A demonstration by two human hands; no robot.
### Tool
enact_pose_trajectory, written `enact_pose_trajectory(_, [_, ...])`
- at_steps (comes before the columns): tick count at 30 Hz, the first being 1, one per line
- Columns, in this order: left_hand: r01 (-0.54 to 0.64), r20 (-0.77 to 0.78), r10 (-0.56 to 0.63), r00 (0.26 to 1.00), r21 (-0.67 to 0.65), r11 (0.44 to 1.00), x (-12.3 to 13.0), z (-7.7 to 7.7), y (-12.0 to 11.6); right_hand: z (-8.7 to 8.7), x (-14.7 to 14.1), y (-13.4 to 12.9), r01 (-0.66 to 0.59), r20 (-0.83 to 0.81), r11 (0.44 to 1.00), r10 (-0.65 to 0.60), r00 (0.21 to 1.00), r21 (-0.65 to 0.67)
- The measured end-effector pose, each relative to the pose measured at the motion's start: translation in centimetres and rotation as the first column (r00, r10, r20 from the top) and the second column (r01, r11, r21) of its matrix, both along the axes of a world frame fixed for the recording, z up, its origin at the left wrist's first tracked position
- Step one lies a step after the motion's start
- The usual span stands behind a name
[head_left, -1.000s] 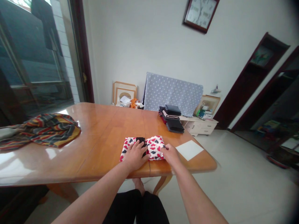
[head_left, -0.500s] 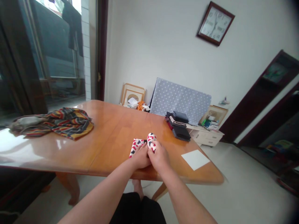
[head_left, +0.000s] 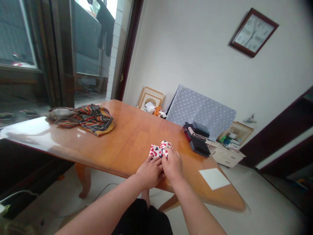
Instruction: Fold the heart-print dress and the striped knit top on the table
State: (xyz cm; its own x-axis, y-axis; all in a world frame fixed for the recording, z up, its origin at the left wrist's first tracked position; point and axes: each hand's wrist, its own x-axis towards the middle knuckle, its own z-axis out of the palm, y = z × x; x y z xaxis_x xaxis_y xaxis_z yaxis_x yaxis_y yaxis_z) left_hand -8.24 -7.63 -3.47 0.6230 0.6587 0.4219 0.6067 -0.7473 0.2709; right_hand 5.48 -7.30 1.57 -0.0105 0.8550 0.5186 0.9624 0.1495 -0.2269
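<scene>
1. Both forearms reach forward from the bottom of the view and converge at the near edge of the bench (head_left: 127, 143), with the left hand (head_left: 149, 173) and the right hand (head_left: 173, 167) side by side, backs up and touching or almost touching.

2. The left hand's fingers (head_left: 153, 162) are curled closed against the near side of the heart-print cloth (head_left: 158, 151), gripping it from the left and below.

3. The right hand's fingers (head_left: 168, 156) are bent down over the cloth's right part, closed on it and pinching it. Exactly how each fingertip sits is hidden by the fabric and the hands.

4. The cloth is white with red and black hearts. It is bunched into a small folded bundle held just above or on the bench, close to the near edge, and partly covered by both hands.

5. To the right, a stack of dark folded clothes (head_left: 197, 138) lies on the bench, well beyond the hands, and a white card (head_left: 214, 179) lies near the bench's right corner.

6. At the far left of the bench lies a striped cloth (head_left: 84, 120), well apart from the hands. Behind the bench, a polka-dot board (head_left: 200, 111) leans against the wall.
</scene>
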Motion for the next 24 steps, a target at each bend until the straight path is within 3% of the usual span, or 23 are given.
enact_pose_trajectory(4, [0.026,-0.047,-0.026,0.999,0.001,1.0,-0.7,0.0,-0.2,-1.1,-1.8,0.1,-0.156,-0.007,0.985,0.156,0.988,-0.071])
enact_pose_trajectory(9, [-0.004,0.095,0.005,0.995,-0.009,1.0,-3.3,0.5,-1.8,-2.3,-1.0,0.4,-0.132,-0.108,0.984,0.12,0.987,-0.119])
enact_pose_trajectory(17, [-0.02,0.173,0.026,0.985,-0.036,0.999,-5.6,-0.3,-3.1,-3.8,-1.9,-1.9,-0.244,0.045,0.965,0.25,0.967,-0.1])
enact_pose_trajectory(21, [-0.193,0.276,0.223,0.935,-0.133,0.972,-5.6,0.0,-2.6,-3.9,-1.7,-2.4,-0.315,-0.009,0.941,0.316,0.949,-0.127])
enact_pose_trajectory(24, [-0.361,0.306,0.416,0.857,-0.221,0.906,-5.2,0.7,-1.2,-3.3,-0.9,-2.3,-0.397,-0.214,0.912,0.369,0.904,-0.101])
